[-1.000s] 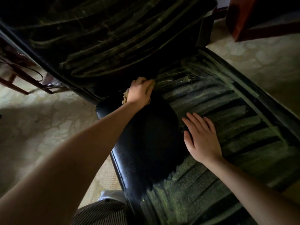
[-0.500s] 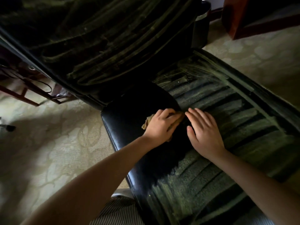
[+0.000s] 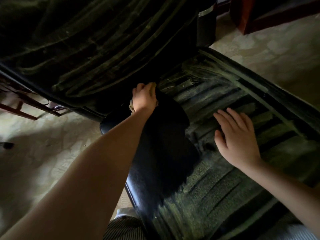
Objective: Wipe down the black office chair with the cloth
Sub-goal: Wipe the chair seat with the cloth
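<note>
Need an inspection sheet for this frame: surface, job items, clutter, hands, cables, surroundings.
Surface: chair seat dusty, streaked; clean black patch on its left side.
Job's things: cloth bunched in left hand near the streaked backrest.
Clutter: small dark object on the carpet.
Grippers: left hand grips cloth; right hand flat on seat.
Cables: nothing seen.
Surroundings: patterned carpet, red wooden furniture.

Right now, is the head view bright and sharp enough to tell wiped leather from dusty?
Head view: dim, yet the black leather chair seat shows a wiped dark patch against greenish dust streaks; head view: the left hand and crumpled tan cloth sit in deep shadow at the seat's rear; head view: frame edges bend and smear.
</note>
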`<act>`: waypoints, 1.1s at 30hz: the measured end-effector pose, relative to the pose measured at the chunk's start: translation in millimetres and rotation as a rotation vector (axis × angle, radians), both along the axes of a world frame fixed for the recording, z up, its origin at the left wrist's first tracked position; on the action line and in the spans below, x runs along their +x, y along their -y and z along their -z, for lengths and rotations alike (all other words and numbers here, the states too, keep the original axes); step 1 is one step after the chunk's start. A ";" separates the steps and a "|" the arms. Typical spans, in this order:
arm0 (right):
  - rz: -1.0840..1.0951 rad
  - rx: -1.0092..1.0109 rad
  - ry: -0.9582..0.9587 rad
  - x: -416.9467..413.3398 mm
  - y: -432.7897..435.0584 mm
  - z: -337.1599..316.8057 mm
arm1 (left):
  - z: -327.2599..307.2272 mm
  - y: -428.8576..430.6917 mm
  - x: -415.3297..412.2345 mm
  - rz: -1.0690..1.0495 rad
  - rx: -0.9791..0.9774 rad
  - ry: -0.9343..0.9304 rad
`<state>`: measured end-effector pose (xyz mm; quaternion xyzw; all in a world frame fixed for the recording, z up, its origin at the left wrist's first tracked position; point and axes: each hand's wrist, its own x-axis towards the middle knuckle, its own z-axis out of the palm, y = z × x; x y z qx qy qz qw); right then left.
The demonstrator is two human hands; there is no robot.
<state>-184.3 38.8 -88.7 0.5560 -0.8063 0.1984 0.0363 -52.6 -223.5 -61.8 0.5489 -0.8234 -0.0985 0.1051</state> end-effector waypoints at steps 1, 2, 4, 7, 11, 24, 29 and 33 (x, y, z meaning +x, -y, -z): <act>-0.018 -0.014 -0.006 1.4 1.1 0.9 | -1.1 4.5 -3.8 -0.032 0.018 0.005; -0.031 -0.020 -0.010 1.9 2.1 1.3 | -1.8 8.1 -7.0 -0.051 0.034 0.009; -0.037 -0.019 -0.015 0.7 3.3 3.3 | -2.3 10.3 -10.4 -0.051 0.041 0.027; -0.034 0.010 -0.017 0.7 2.3 6.6 | 0.9 5.8 -5.7 0.045 0.014 0.036; -0.032 0.044 0.005 0.8 3.4 7.0 | 4.0 -15.0 -0.7 0.195 -0.078 0.000; -0.033 0.010 0.053 1.5 1.7 -0.4 | 1.4 -161.8 22.3 0.558 -0.051 -0.134; -0.043 0.024 0.055 1.1 0.8 -2.6 | 5.0 -207.9 44.5 0.767 -0.060 -0.156; -0.042 -0.002 0.048 -1.5 -0.3 2.5 | 6.3 -193.9 50.3 1.031 -0.137 -0.133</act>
